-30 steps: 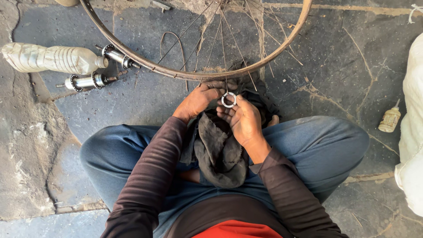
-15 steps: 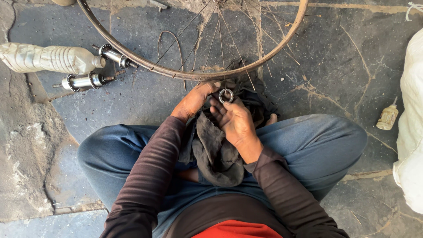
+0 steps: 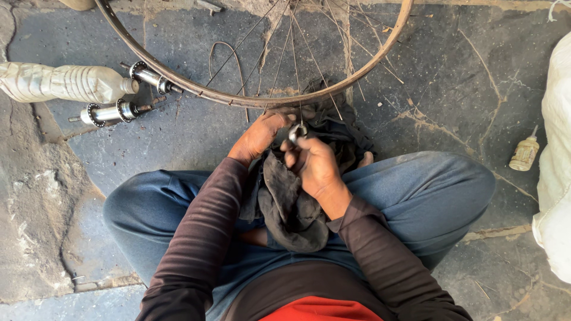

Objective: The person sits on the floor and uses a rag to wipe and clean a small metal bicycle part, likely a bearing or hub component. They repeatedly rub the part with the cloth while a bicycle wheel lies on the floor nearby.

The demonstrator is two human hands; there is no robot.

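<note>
From the head view, a person sits cross-legged on the stone floor (image 3: 464, 71). The right hand (image 3: 315, 169) pinches a small metal ring (image 3: 297, 131) between thumb and fingers, its grip pressed tight on it. The ring is in the middle of the scene, just near the wheel rim (image 3: 250, 100). The left hand (image 3: 262, 134) is curled on a dark rag (image 3: 291, 208), touching the ring's left side. The rag hangs down onto the lap. The rim with thin spokes lies far, just past the hands. On the far left lie a plastic bottle (image 3: 59, 83) and two metal axles (image 3: 110, 112). A small bottle (image 3: 524, 153) stands on the right, near a white sack (image 3: 556, 166).
</note>
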